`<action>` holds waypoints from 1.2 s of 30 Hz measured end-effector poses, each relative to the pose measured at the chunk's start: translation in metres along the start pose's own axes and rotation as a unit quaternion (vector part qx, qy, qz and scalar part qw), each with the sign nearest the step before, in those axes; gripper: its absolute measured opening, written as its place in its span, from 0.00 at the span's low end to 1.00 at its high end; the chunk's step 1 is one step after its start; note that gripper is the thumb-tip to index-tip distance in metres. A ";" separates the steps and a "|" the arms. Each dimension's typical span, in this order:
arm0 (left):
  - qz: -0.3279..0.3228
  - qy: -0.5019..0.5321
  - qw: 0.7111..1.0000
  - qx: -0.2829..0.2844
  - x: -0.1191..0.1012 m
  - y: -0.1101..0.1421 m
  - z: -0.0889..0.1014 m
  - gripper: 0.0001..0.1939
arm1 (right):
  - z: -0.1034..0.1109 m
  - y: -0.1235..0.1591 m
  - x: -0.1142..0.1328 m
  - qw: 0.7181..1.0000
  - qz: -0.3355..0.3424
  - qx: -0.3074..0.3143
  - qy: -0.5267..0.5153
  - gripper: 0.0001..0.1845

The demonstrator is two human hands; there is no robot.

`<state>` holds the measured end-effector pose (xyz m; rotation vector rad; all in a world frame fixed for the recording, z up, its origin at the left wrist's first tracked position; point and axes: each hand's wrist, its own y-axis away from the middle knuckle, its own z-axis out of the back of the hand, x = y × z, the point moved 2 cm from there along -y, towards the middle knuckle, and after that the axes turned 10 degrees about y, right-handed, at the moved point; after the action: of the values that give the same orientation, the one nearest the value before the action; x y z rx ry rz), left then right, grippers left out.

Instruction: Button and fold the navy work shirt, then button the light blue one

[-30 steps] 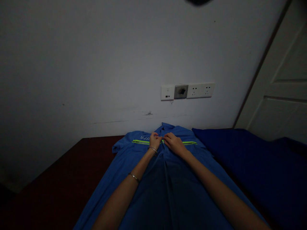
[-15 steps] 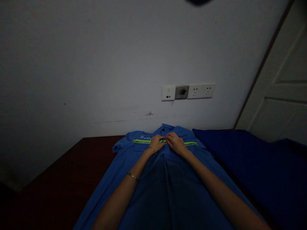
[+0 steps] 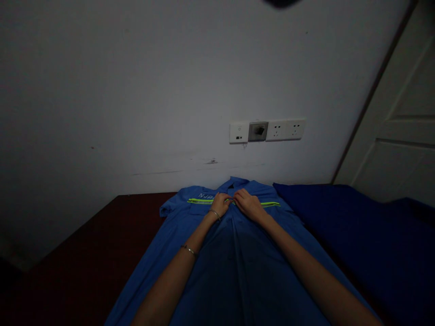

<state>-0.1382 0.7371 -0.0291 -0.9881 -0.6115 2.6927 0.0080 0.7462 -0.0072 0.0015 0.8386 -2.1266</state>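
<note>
A blue short-sleeved work garment lies face up and spread out, its collar towards the wall. White lettering and a yellow-green reflective stripe run across its chest. My left hand and my right hand meet at the front opening, level with the stripe. Both have their fingers pinched on the cloth edges there, almost touching each other. Whether a button or other fastener lies between the fingertips is hidden. Below the hands the front edges run down towards me. Bracelets circle my left wrist and forearm.
The garment rests on a dark red surface against a pale wall. Darker blue cloth lies to the right. Wall sockets sit above the collar. A white panelled door stands at the right.
Both hands stay at the same spot on the front opening, with only slight shifts of the fingers. The garment lies as before.
</note>
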 end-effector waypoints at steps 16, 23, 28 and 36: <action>-0.052 -0.044 0.997 -0.024 -0.007 -0.003 0.007 0.05 | 0.007 -0.003 0.002 1.000 -0.003 -0.016 0.022 0.09; -0.079 -0.049 0.995 -0.029 -0.011 -0.002 0.006 0.08 | 0.007 -0.002 0.001 1.000 -0.012 -0.020 0.013 0.09; -0.073 -0.045 0.996 -0.038 -0.008 -0.001 0.006 0.08 | 0.006 -0.001 0.000 0.999 -0.027 -0.035 -0.003 0.08; -0.089 -0.066 0.993 -0.048 -0.007 0.001 0.005 0.07 | 0.006 -0.001 0.003 0.998 -0.045 -0.033 -0.014 0.08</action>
<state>-0.1365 0.7322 -0.0223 -0.7429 -0.8215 2.6060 0.0067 0.7408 -0.0027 -0.1027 0.9078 -2.1763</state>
